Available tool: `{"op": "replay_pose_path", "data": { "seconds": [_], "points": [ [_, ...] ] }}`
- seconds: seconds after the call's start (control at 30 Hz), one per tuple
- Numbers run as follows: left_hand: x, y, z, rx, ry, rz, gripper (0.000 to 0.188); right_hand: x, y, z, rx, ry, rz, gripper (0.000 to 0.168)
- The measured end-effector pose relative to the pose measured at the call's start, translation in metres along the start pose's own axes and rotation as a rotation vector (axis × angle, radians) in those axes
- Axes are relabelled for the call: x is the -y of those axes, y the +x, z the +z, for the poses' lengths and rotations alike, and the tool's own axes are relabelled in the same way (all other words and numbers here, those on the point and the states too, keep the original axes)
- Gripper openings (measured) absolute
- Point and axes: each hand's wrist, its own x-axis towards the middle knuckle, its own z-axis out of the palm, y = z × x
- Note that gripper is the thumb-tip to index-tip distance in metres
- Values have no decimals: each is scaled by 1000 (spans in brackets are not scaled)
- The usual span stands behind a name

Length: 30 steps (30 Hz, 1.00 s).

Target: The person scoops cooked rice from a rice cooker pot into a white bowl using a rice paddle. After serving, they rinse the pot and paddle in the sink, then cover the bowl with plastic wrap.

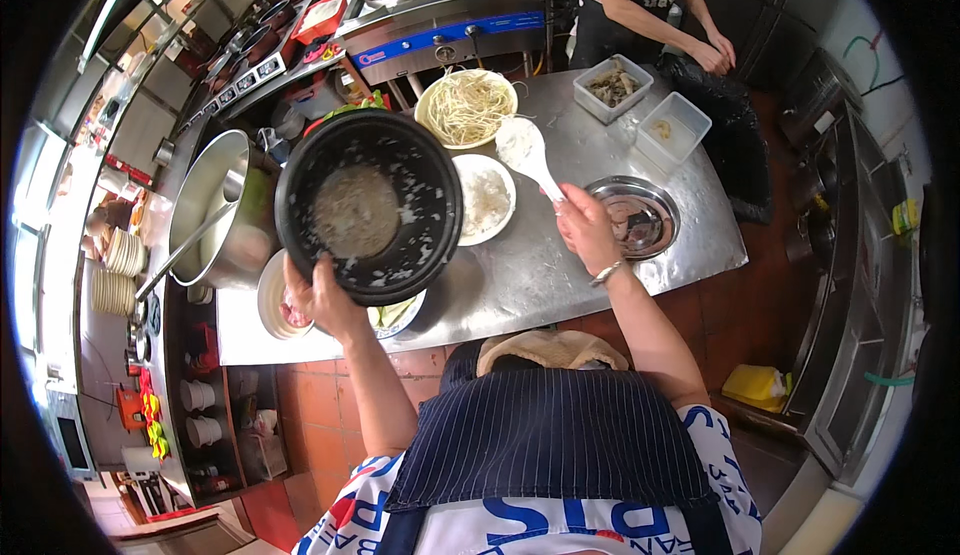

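My left hand (326,300) grips the lower rim of a black rice cooker pot (424,187), tilted so its inside shows; rice clings to its wall and a browned layer covers the bottom. In my right hand (589,228) is a white rice paddle (534,165) with rice on its blade. Between them, partly behind the pot, a white bowl of rice (491,198) stands on the steel table (525,277). Behind it is a bowl of bean sprouts (466,107). A bowl with raw meat (281,307) and a bowl with green vegetables (394,317) are partly hidden by the pot and hand.
A large steel pot (247,255) with a ladle stands left. At right are a round steel dish (667,243) and two plastic tubs, one holding shrimp (613,89), one nearly empty (675,132). A co-worker's hands (716,56) are beyond, near a black-bagged bin (739,153). A stove (450,41) stands behind.
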Motion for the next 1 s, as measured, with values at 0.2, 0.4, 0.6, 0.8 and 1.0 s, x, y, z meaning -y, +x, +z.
{"op": "replay_pose_path", "data": {
  "seconds": [0.2,0.4,0.6,0.8,1.0],
  "points": [
    [-15,8,-60,-62,-112,-33,43,-75,30,14,-126,-946,-162,23],
    [-27,-10,-88,-160,-27,-99,41,-97,44,18,-149,-1130,-297,21],
    [-37,-20,-91,-220,-8,-148,40,-118,49,11,-171,-1132,-217,24],
    [-33,-22,-94,-230,-2,-156,36,-127,48,24,-180,-1117,-220,22],
    [-32,-26,-84,-242,18,-194,38,-147,59,11,-152,-1097,-259,19]
  ]
}}
